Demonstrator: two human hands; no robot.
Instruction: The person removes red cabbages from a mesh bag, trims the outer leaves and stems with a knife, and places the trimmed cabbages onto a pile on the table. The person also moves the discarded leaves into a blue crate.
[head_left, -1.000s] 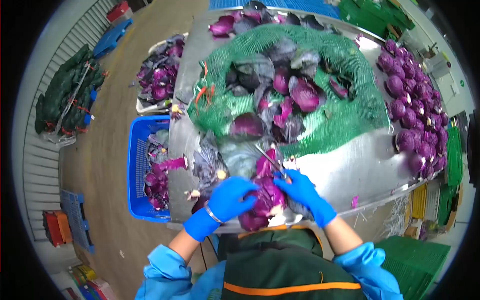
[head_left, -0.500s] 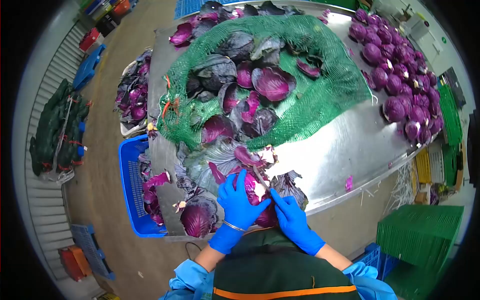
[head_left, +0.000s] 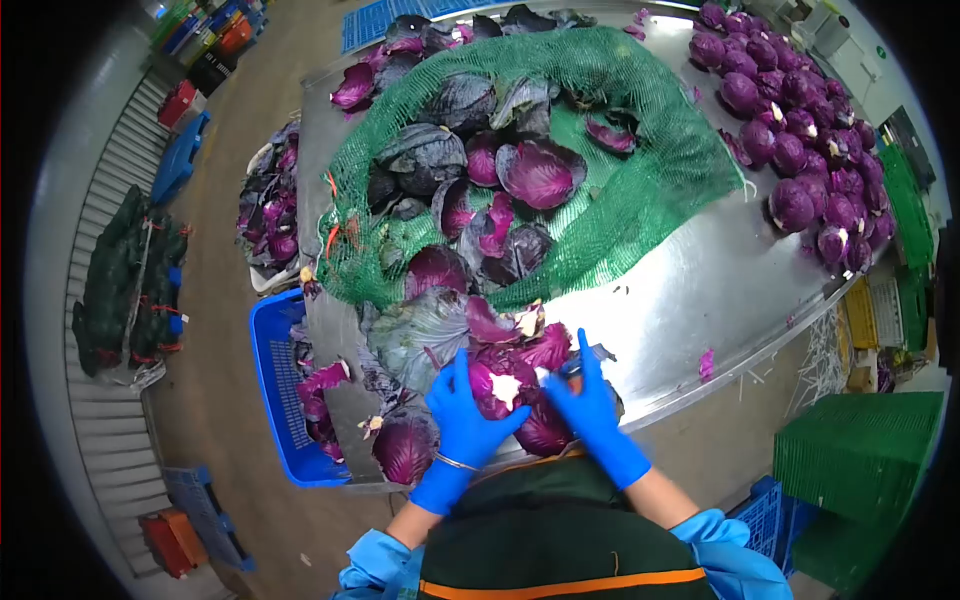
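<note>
From afar, I'm holding the cabbage (head_left: 499,387) rightward of my half-curled left hand (head_left: 464,424) near the front edge of the worktop (head_left: 655,325), my right hand (head_left: 593,408) showing its grip too blurrily to tell.

Tabletop (head_left: 680,290): smooth metal, v. shiny. Net bag (head_left: 655,175): plastic mesh, rough. Cabbage (head_left: 488,388): glossy, waxy-looking. L hand (head_left: 467,425), R hand (head_left: 592,410): smooth, rubber-like gloves. Crate (head_left: 275,385): perf. plastic. Apron (head_left: 540,525): matt fabric w/ orange trim.
</note>
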